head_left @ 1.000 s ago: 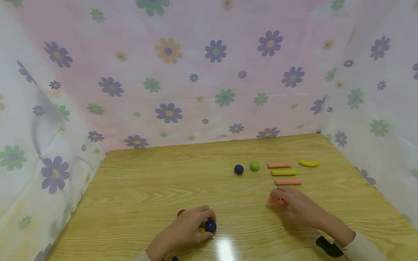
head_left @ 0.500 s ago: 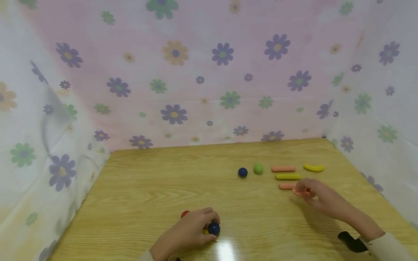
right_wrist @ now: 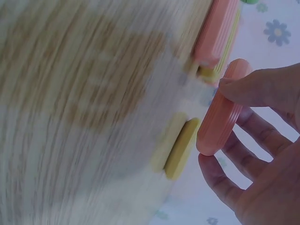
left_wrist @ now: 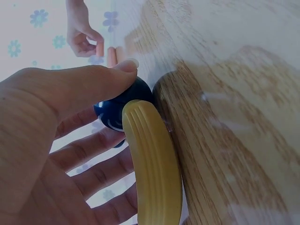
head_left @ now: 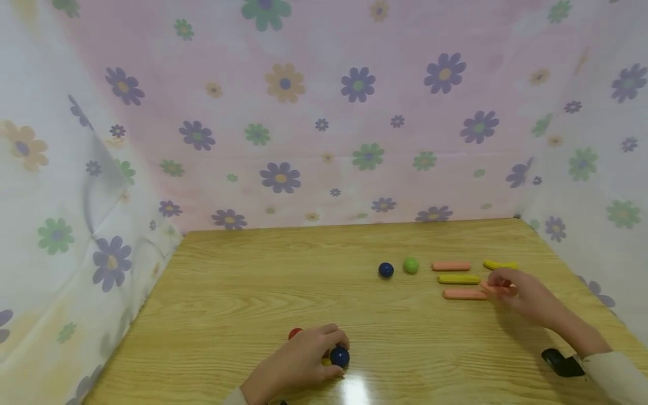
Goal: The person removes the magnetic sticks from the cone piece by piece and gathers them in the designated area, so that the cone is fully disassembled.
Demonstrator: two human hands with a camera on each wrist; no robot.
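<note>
My left hand [head_left: 309, 357] rests near the table's front edge, thumb and fingers pinching a shiny dark blue ball [head_left: 340, 356]. Beneath its palm lies a curved yellow ridged stick [left_wrist: 154, 164], mostly hidden in the head view. Part of a red ball [head_left: 296, 333] shows behind that hand. On the right, my right hand [head_left: 529, 295] pinches a pink ridged stick [right_wrist: 222, 112] by its two ends, held above the table. Close by lie another pink stick [head_left: 464, 293], a yellow stick [head_left: 458, 279] and a curved yellow stick [head_left: 500, 265], which the right hand partly covers.
Farther back lie a third pink stick [head_left: 450, 266], a green ball [head_left: 411, 265] and a second dark blue ball [head_left: 386, 270]. Flowered cloth [head_left: 324, 140] stands behind the wooden table [head_left: 253, 281] and along both sides.
My right hand has carried the pink stick away from me and to the right, up beside the row of sticks. The left hand stays in place with the dark blue ball. The view has shifted slightly.
</note>
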